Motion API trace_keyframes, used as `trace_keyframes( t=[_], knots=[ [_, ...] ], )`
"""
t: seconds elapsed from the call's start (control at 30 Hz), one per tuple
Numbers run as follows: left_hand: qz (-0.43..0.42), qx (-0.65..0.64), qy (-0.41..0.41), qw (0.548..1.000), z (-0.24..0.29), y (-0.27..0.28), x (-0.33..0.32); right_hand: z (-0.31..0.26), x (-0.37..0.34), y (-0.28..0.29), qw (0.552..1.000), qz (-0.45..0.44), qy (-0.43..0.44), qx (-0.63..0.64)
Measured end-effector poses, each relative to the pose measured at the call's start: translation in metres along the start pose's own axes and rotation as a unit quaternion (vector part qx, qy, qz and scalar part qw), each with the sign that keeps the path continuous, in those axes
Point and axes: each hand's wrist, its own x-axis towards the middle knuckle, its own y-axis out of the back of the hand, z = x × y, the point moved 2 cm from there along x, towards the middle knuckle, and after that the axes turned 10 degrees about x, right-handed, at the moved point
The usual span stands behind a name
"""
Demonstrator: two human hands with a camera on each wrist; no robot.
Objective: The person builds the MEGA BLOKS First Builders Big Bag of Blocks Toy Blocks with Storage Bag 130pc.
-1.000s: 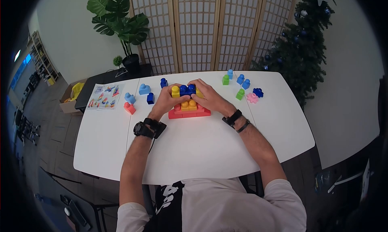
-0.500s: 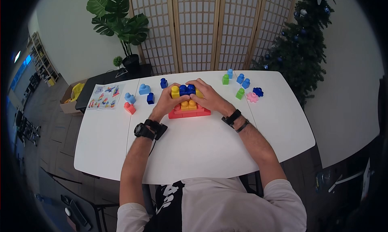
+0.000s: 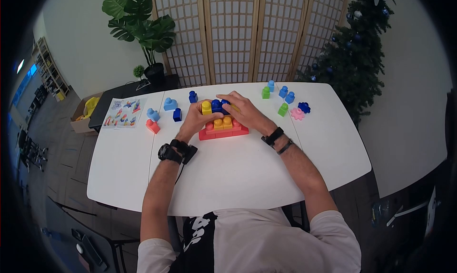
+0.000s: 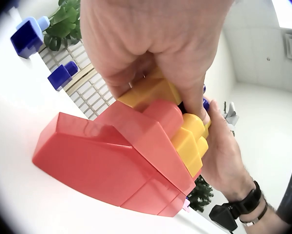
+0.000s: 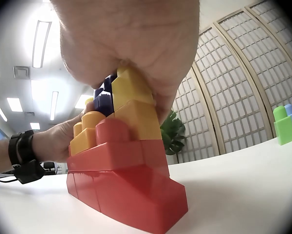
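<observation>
A block structure stands at the middle of the table, with a red base (image 3: 223, 134), orange-yellow blocks (image 3: 223, 124) above it, and yellow (image 3: 206, 107) and dark blue blocks (image 3: 216, 105) on top. My left hand (image 3: 194, 120) grips its upper left side, thumb across the front. The right hand (image 3: 247, 113) grips the upper right side, its fingers over the blue and yellow blocks. In the left wrist view the left fingers (image 4: 192, 92) close round a yellow block (image 4: 151, 92). The right wrist view has the right palm (image 5: 131, 39) over a yellow block (image 5: 134, 90); its fingertips are hidden.
Blue blocks (image 3: 177, 115) and a red block (image 3: 153, 126) lie left on the white table (image 3: 228, 178), near a printed sheet (image 3: 124, 113). At right are green blocks (image 3: 283, 110), light blue blocks (image 3: 283, 92), a pink piece (image 3: 297, 114) and a dark blue piece (image 3: 303, 108).
My right hand has shifted slightly, its thumb now over the right blue block. The left hand has barely moved and keeps its hold. The loose blocks have not moved.
</observation>
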Motion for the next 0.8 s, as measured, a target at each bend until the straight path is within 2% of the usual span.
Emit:
trace_keyframes(
  t=[0.37,0.47,0.57,0.63,0.73,0.8],
  knots=[
    [0.007,0.008,0.016,1.000,-0.005,-0.001,0.000,0.006,0.000,-0.005,1.000,0.028,0.012,0.008],
    [0.015,0.008,-0.004,1.000,-0.007,0.000,0.003,0.004,0.000,-0.003,1.000,0.021,-0.003,0.007],
    [-0.023,0.056,-0.001,0.998,-0.010,0.007,0.005,0.002,-0.001,-0.001,1.000,0.008,-0.010,0.006],
    [-0.029,0.080,-0.054,0.995,-0.006,0.010,0.001,0.001,-0.001,0.000,1.000,0.008,-0.011,0.007],
    [-0.024,0.117,-0.040,0.992,-0.005,0.026,-0.003,0.000,0.000,0.001,1.000,-0.003,-0.019,0.007],
    [-0.006,0.096,-0.048,0.994,-0.013,0.042,0.000,-0.002,-0.002,0.002,0.999,-0.011,-0.029,0.005]
  ],
)
